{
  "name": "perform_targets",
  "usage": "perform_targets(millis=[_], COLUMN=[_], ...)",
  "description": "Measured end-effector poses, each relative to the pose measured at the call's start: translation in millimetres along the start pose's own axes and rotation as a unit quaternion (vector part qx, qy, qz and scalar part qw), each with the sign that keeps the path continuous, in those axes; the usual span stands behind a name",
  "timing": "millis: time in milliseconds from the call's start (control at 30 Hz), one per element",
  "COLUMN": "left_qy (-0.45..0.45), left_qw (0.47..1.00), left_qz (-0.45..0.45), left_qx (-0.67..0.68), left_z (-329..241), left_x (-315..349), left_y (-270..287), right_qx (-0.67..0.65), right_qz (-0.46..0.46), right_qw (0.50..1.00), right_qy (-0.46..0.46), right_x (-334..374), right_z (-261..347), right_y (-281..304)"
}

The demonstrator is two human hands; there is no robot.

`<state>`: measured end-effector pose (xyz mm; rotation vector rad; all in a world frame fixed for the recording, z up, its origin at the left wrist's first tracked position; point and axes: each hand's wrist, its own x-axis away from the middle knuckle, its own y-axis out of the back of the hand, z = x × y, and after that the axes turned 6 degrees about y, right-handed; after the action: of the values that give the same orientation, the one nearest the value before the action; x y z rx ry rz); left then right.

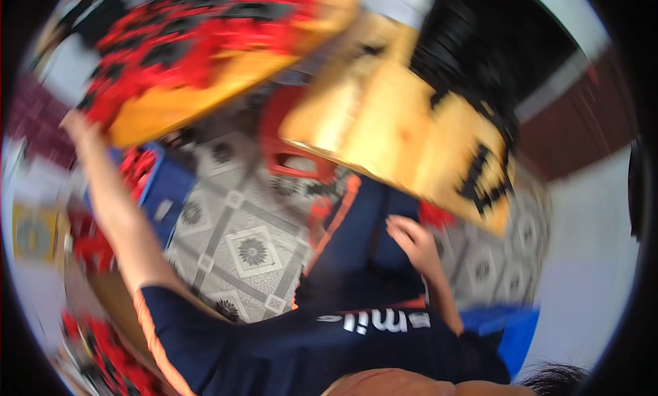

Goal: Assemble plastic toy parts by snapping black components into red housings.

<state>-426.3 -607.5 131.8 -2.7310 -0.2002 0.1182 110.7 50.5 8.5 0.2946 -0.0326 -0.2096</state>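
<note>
My left arm stretches out to the far left, where my left hand (77, 124) is at the near end of a pile of red and black parts (171, 50). Blur smears its fingers, so I cannot tell whether it touches or grips one of them. Over my lap hovers my right hand (413, 240), its fingers loosely extended and a little apart, with nothing visible in them. It is nearest to the front edge of a light wooden table (384, 122). The kind of the red and black parts cannot be made out.
The pile lies on an orange-yellow table (171, 111). Below it stands a blue crate (168, 197) with red pieces. A red stool (281, 135) is between the tables. Black parts (483, 180) and a large black heap (473, 46) lie at the right. Another blue container (514, 334) stands behind my right arm.
</note>
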Motion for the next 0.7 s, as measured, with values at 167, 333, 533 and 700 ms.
perform_targets(millis=[167, 333, 533, 700], left_qy=[-0.274, -0.486, -0.070, -0.258], left_qw=[0.754, 0.864, 0.896, 0.701], left_qz=[-0.597, -0.125, 0.339, 0.379], left_qx=[-0.025, -0.048, -0.278, -0.546], left_z=[-20.7, 122.5, 298.8, 369.4], left_x=[59.5, 293.8, 499.3, 536.4], left_y=[8.3, -273.7, -465.5, -546.4], right_qx=[0.219, 0.401, 0.126, 0.054], right_qz=[-0.336, -0.551, -0.473, -0.598], right_qw=[0.907, 0.727, 0.872, 0.783], right_qy=[0.131, 0.084, 0.030, 0.161], right_x=[-19.2, -19.5, -61.7, -34.1], right_z=[-10.1, -65.0, -80.8, -95.1], right_y=[45.5, 151.3, 176.0, 202.3])
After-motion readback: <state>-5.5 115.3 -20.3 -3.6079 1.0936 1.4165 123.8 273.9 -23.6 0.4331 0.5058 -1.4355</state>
